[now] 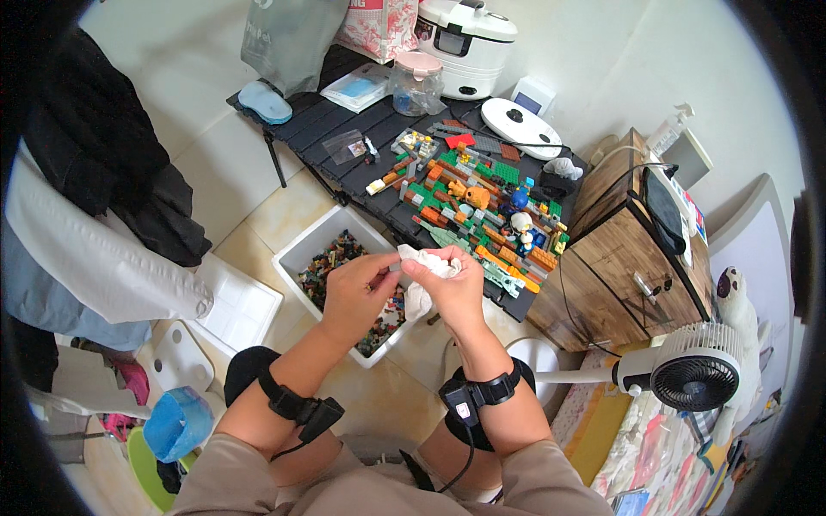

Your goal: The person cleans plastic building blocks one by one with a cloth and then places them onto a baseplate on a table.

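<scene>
The left hand (pixel 357 288) is closed, with its fingertips pinching a small gray brick (pixel 395 267). The right hand (pixel 462 288) is closed on a white cloth (pixel 440 263), and part of the cloth hangs down below it. The gray brick is up in the air, right by the cloth, over the right side of the white bin (pixel 293 273). The bin sits on the floor by the near edge of the black table (pixel 311 140), with lots of loose bricks (pixel 342 249) inside. It looks like the step now is wiping the gray brick clean. To go on, that would call for a tight pinch on the brick and a soft rub on each side. More toy blocks (pixel 465 215) fill the right part of the table, up to its near edge. For writing, the red and white bag (pixel 379 30) at the table's far edge has big letters, and the gray bag (pixel 288 43) at its far left corner has pale ones. The right arm band (pixel 465 404) has a little white mark, too small to read.
</scene>
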The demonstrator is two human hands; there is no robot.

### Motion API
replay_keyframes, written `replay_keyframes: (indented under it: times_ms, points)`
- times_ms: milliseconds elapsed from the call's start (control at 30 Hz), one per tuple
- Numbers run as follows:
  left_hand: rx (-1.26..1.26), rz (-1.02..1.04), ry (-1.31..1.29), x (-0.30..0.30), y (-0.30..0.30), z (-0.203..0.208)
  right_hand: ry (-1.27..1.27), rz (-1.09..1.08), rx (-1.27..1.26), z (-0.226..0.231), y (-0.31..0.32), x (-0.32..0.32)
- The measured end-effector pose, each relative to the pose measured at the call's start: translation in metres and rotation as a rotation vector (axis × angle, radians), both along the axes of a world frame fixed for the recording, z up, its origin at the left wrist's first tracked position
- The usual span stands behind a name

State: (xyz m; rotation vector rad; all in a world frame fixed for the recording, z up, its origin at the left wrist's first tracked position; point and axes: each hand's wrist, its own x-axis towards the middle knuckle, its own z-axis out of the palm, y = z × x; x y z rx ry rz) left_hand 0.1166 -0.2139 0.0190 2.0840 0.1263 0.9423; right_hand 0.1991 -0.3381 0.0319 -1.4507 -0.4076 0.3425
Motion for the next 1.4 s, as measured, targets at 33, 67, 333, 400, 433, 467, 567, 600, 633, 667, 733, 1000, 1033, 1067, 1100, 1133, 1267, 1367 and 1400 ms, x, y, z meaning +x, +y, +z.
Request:
replay_keyframes:
  times_ms: [33,67,333,400,433,467,567,600,633,667,733,1000,1033,1067,1100,1133,1267,1367,1400]
  points:
    - [-0.112,-0.027,0.019,0.0,0.0,0.0,0.017,-0.002,-0.028,0.001,-0.002,0.0]
    - [-0.224,-0.054,0.038,0.0,0.0,0.001,0.017,-0.002,-0.032,-0.001,-0.004,0.003]
    - [-0.343,-0.071,0.023,0.006,0.007,0.0,0.298,0.101,0.192,0.007,-0.003,0.005]
    - [-0.417,-0.084,-0.001,0.005,0.006,0.002,0.352,0.137,0.198,0.007,-0.003,0.005]
    - [-0.417,-0.086,-0.008,0.005,0.006,0.005,0.346,0.136,0.197,0.006,-0.003,0.006]
    - [-0.37,-0.069,0.052,0.002,0.005,0.008,0.404,0.133,0.227,0.004,-0.005,0.006]
    - [-0.325,-0.045,0.11,0.0,0.002,0.009,0.436,0.105,0.235,0.0,-0.005,0.006]
    - [-0.334,-0.039,0.117,0.0,0.001,0.009,0.393,0.097,0.223,0.0,-0.004,0.004]
    - [-0.33,-0.039,0.115,-0.001,0.002,0.006,0.355,0.09,0.21,0.004,-0.002,0.0]
    - [-0.318,-0.038,0.09,0.0,0.002,0.002,0.262,0.087,0.18,0.002,0.0,0.0]
    - [-0.292,-0.041,0.08,-0.001,0.0,0.006,0.188,0.048,0.146,0.002,0.001,-0.004]
    - [-0.254,-0.112,0.069,0.005,0.001,0.0,0.131,0.066,0.066,0.001,0.001,0.005]
    - [-0.254,-0.113,0.072,0.005,0.0,0.001,0.134,0.065,0.065,0.001,0.0,0.005]
    - [-0.265,-0.116,0.083,0.004,0.0,0.002,0.105,0.067,0.051,0.002,-0.001,0.004]
    - [-0.276,-0.117,0.095,0.003,-0.001,0.003,0.075,0.071,0.037,0.003,-0.001,0.004]
    - [-0.273,-0.118,0.092,0.003,-0.001,0.006,0.072,0.071,0.04,0.001,-0.002,0.005]
    - [-0.043,-0.121,0.074,0.0,-0.001,0.009,0.019,0.064,-0.114,-0.008,-0.008,0.009]
    - [-0.014,-0.128,0.096,-0.001,0.003,0.008,0.034,0.089,-0.084,-0.011,-0.006,0.011]
    - [-0.008,-0.128,0.083,-0.001,0.005,0.006,0.016,0.092,-0.102,-0.01,-0.006,0.01]
